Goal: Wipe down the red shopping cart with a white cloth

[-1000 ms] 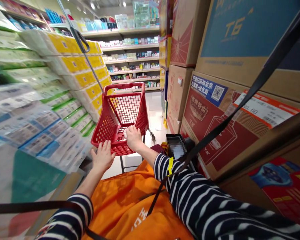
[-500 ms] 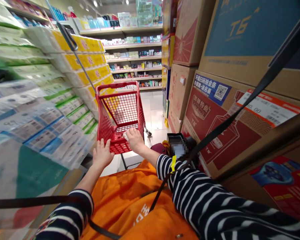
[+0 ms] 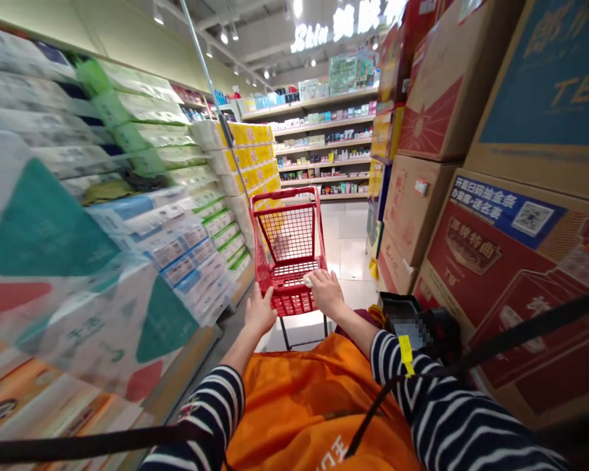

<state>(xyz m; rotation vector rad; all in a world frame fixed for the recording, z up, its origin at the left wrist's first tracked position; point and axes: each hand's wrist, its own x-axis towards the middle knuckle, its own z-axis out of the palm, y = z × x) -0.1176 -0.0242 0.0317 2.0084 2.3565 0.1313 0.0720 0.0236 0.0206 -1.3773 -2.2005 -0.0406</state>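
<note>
Left hand (image 3: 260, 313) and right hand (image 3: 326, 293) rest atop a red shopping cart (image 3: 285, 193).

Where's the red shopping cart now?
The red shopping cart is ahead in the head view, between tissue packs on the left and cardboard cartons on the right, the left hand and right hand on its rim.
</note>
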